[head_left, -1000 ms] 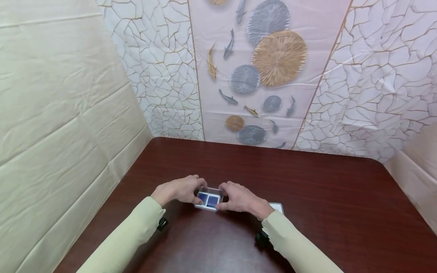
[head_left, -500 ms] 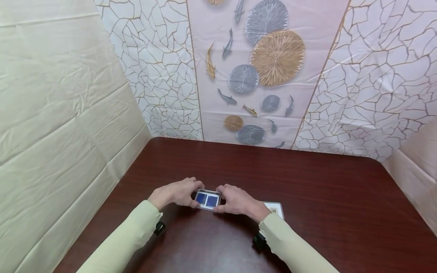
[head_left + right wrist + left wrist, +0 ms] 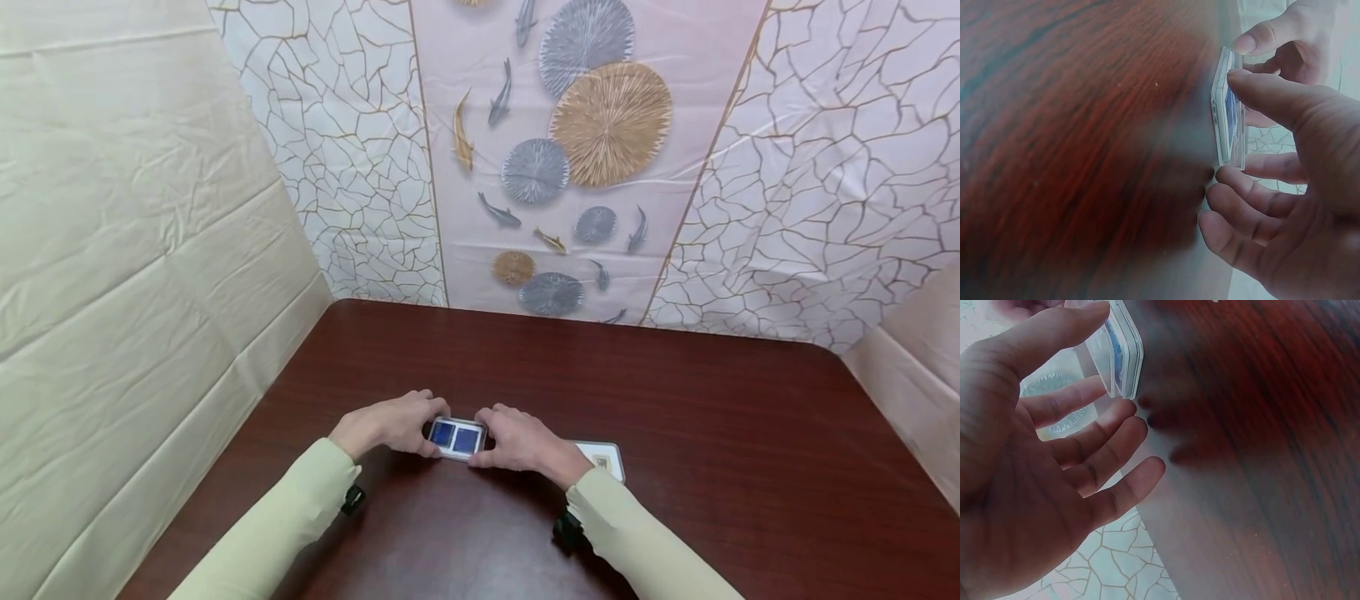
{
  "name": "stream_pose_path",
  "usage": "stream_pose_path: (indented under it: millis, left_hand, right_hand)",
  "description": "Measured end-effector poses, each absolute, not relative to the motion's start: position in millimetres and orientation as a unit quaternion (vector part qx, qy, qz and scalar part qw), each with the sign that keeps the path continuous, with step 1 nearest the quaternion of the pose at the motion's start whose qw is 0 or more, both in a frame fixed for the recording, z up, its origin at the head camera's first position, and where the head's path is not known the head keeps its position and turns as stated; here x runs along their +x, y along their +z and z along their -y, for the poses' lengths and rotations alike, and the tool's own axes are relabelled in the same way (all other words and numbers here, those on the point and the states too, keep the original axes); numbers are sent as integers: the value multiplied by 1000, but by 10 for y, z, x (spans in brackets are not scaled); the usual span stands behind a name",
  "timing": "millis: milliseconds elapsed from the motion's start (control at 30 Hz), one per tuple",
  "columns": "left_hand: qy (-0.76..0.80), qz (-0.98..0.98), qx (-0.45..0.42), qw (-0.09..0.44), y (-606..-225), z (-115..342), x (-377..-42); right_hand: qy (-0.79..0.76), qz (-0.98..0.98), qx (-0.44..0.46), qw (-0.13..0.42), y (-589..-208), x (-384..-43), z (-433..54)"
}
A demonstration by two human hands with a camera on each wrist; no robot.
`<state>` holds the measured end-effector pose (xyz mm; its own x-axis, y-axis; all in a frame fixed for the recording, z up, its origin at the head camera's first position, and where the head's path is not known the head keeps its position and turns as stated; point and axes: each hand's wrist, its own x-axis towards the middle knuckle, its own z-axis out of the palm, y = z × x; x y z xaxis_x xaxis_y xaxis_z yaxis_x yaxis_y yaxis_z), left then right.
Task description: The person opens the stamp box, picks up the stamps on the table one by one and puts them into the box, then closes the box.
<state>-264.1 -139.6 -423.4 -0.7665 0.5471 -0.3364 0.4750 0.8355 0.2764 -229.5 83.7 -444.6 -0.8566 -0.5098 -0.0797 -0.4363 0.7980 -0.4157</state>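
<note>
A small clear plastic display case [image 3: 454, 439] lies on the table, its white insert showing two blue squares side by side. My left hand [image 3: 396, 425] grips its left end, thumb at the near edge and fingers at the far one. At the opposite end my right hand [image 3: 519, 442] pinches it in the same manner. Edge-on in the right wrist view, the clear cover [image 3: 1240, 134] sits over the white-layered base [image 3: 1220, 119], with a narrow gap between them. In the left wrist view, the lower fingers [image 3: 1141, 478] of my left hand spread past the case's corner.
A second flat case [image 3: 606, 461], with a white insert and a small tan picture, lies to the right, partly hidden by my right wrist. Dark reddish-brown tabletop [image 3: 712, 417] surrounds both cases. A patterned cloth [image 3: 540, 233] hangs behind the table's far edge.
The clear cover, tilted up at the far side one second ago, has come down onto the base. Both hands have shifted slightly left with it, and more of the second case shows.
</note>
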Motion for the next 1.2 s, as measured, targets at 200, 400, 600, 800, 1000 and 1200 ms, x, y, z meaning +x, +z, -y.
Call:
stream_pose_path:
  millis: [200,400,600,800,1000,1200]
  left_hand:
    - [84,-936,269,210,-4236,1396,-2637]
    - [81,-937,268,210,-4229,1389,-2637]
    - [82,-937,270,207,-4232,1393,-2642]
    - [80,-937,269,207,-4238,1403,-2650]
    - [82,-937,270,205,-4225,1400,-2657]
    - [80,-938,269,205,-4231,1401,-2652]
  right_hand:
    - [-189,-944,-251,94,-4464,-2301,-817]
    - [-185,-946,-250,96,-4477,-2305,-805]
    - [-182,-946,-250,96,-4470,-2309,-794]
    - [-182,-946,-247,102,-4479,-2323,-787]
    - [-180,-947,-245,102,-4478,-2340,-786]
    - [-182,-947,-245,103,-4488,-2345,-786]
